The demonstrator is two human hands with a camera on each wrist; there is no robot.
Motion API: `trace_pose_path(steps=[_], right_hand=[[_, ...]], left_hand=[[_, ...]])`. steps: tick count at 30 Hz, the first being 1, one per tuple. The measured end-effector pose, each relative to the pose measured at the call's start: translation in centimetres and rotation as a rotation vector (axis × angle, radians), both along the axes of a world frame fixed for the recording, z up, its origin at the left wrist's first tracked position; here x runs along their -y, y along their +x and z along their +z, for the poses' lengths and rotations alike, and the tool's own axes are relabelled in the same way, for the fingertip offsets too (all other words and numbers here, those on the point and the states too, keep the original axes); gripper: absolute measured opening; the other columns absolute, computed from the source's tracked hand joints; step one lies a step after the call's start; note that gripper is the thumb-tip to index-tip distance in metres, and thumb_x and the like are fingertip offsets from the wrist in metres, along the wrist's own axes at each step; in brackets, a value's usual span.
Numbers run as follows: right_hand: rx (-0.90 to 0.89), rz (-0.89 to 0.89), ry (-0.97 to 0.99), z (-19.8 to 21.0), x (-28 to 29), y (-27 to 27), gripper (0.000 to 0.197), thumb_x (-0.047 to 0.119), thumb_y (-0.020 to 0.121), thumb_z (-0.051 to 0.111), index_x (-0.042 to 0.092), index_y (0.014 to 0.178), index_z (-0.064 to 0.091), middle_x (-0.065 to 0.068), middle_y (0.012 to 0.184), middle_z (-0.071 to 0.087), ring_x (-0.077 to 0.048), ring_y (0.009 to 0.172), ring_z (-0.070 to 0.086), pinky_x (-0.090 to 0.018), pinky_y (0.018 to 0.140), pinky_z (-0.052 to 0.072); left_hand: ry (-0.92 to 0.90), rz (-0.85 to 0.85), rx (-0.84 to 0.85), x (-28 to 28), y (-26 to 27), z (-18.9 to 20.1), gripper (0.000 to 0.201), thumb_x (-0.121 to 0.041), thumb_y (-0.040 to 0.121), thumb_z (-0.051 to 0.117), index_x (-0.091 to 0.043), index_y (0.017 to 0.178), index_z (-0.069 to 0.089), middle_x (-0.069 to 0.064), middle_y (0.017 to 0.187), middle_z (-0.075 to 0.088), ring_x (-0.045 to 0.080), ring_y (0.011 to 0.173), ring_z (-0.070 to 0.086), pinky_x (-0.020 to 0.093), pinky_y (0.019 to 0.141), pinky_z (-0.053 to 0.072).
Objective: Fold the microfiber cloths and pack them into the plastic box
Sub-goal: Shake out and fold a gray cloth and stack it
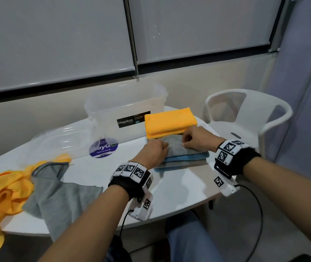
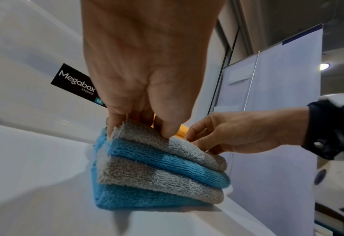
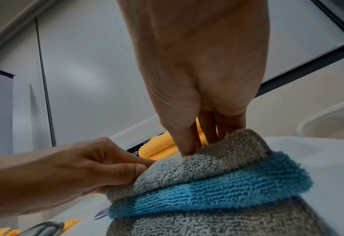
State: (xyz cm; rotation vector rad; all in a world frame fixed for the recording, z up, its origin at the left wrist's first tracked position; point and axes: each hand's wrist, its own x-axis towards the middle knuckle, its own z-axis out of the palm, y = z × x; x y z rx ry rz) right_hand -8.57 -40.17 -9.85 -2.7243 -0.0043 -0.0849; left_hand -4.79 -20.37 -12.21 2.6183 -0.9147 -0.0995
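- Unfolded orange cloth [image 1: 1, 188] and grey cloth [image 1: 60, 193]: crumpled, tabletop's [image 1: 97, 169] left edge.
- Plastic box [image 1: 124, 110]: open, upright, long axis left–right.
- Left hand [image 1: 153, 152], right hand [image 1: 198, 138]: fingers pinch top grey cloth [image 1: 177, 146] of the folded stack [image 2: 161, 175], long axis left–right, before the box.
- Folded orange cloths [image 1: 169, 120]: behind stack.

Two hands: left hand [image 1: 153, 154], right hand [image 1: 200, 138]. One plastic box [image 1: 124, 108], one lid [image 1: 61, 140]. Folded stack [image 2: 161, 169]: four layers, two grey, two blue. Folded orange cloths [image 1: 169, 120]: two. Unfolded: one grey cloth [image 1: 60, 193], one orange cloth [image 1: 3, 193]. One chair [image 1: 249, 110].
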Motion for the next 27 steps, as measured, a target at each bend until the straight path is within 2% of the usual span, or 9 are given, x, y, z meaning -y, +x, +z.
trace_pose_path(steps=[4, 7, 10, 12, 14, 15, 18, 21, 27], right_hand=[[-0.014, -0.013, 0.034, -0.9, 0.3, 0.8, 0.011, 0.020, 0.087, 0.074, 0.011, 0.093, 0.072, 0.002, 0.088, 0.068, -0.015, 0.084, 0.061, -0.025, 0.073, 0.045], [-0.020, -0.021, 0.037, -1.4, 0.3, 0.9, 0.012, 0.020, 0.086, 0.074, 0.010, 0.093, 0.071, 0.001, 0.087, 0.067, -0.015, 0.082, 0.061, -0.026, 0.072, 0.045], [-0.043, -0.012, 0.037, -0.8, 0.0, 0.7, 0.012, 0.018, 0.087, 0.072, 0.009, 0.094, 0.070, 0.000, 0.087, 0.068, -0.016, 0.082, 0.060, -0.025, 0.071, 0.043], [-0.069, 0.000, 0.008, 0.5, -0.1, 0.6, 0.011, 0.019, 0.088, 0.071, 0.009, 0.094, 0.072, -0.002, 0.091, 0.070, -0.016, 0.085, 0.061, -0.025, 0.072, 0.043], [-0.069, 0.011, -0.031, 2.0, -0.3, 0.5, 0.011, 0.020, 0.087, 0.071, 0.011, 0.093, 0.074, -0.003, 0.092, 0.071, -0.016, 0.086, 0.062, -0.026, 0.072, 0.044], [-0.048, 0.013, -0.052, 2.8, -0.6, 0.5, 0.011, 0.020, 0.087, 0.070, 0.011, 0.091, 0.074, -0.003, 0.090, 0.071, -0.017, 0.085, 0.063, -0.027, 0.070, 0.045], [0.058, 0.027, -0.059, 4.8, -2.3, 0.6, 0.009, 0.016, 0.085, 0.067, 0.011, 0.084, 0.074, -0.003, 0.083, 0.070, -0.018, 0.079, 0.063, -0.027, 0.063, 0.046], [0.079, 0.118, -0.040, 6.3, -5.6, 0.6, 0.009, 0.017, 0.085, 0.068, 0.011, 0.084, 0.074, 0.001, 0.079, 0.068, -0.016, 0.076, 0.062, -0.023, 0.058, 0.042], [-0.068, 0.354, 0.113, 5.8, -14.3, 1.0, 0.011, 0.023, 0.087, 0.070, 0.013, 0.086, 0.073, -0.003, 0.078, 0.074, -0.018, 0.072, 0.071, -0.031, 0.068, 0.056]], left_hand=[[0.009, -0.016, -0.047, -0.1, 0.5, -0.3, 0.039, -0.023, 0.107, 0.040, -0.001, 0.132, 0.059, 0.019, 0.134, 0.061, 0.034, 0.123, 0.055, 0.038, 0.102, 0.041], [0.003, -0.021, -0.091, -0.4, 0.5, -0.8, 0.044, -0.028, 0.108, 0.036, -0.010, 0.147, 0.046, 0.011, 0.151, 0.047, 0.032, 0.135, 0.046, 0.036, 0.110, 0.036], [0.089, -0.063, -0.087, -0.6, 0.2, -0.7, 0.047, -0.028, 0.109, 0.031, -0.008, 0.152, 0.036, 0.012, 0.157, 0.037, 0.032, 0.140, 0.038, 0.037, 0.112, 0.031], [0.110, -0.108, -0.083, -1.0, -0.1, 0.2, 0.040, -0.026, 0.108, 0.034, -0.005, 0.141, 0.046, 0.016, 0.145, 0.047, 0.035, 0.132, 0.044, 0.035, 0.102, 0.036], [0.073, -0.125, -0.076, -1.6, -0.4, 1.6, 0.028, -0.022, 0.104, 0.044, -0.004, 0.121, 0.057, 0.014, 0.126, 0.057, 0.033, 0.114, 0.055, 0.033, 0.089, 0.041], [0.037, -0.132, -0.061, -2.1, -0.5, 2.4, 0.028, -0.022, 0.102, 0.048, -0.004, 0.121, 0.060, 0.010, 0.126, 0.058, 0.030, 0.111, 0.057, 0.034, 0.090, 0.043], [-0.081, -0.086, 0.001, -4.2, -0.8, 4.6, 0.039, -0.024, 0.101, 0.052, -0.013, 0.138, 0.057, 0.002, 0.139, 0.056, 0.024, 0.119, 0.055, 0.028, 0.096, 0.041], [-0.179, -0.037, 0.038, -6.8, -1.2, 6.5, 0.034, -0.022, 0.102, 0.052, -0.016, 0.133, 0.063, 0.001, 0.135, 0.062, 0.019, 0.124, 0.055, 0.023, 0.097, 0.039], [-0.208, 0.195, -0.031, -15.5, -1.3, 8.5, 0.026, -0.025, 0.098, 0.055, -0.019, 0.115, 0.074, 0.002, 0.107, 0.074, 0.017, 0.094, 0.068, 0.023, 0.074, 0.050]])
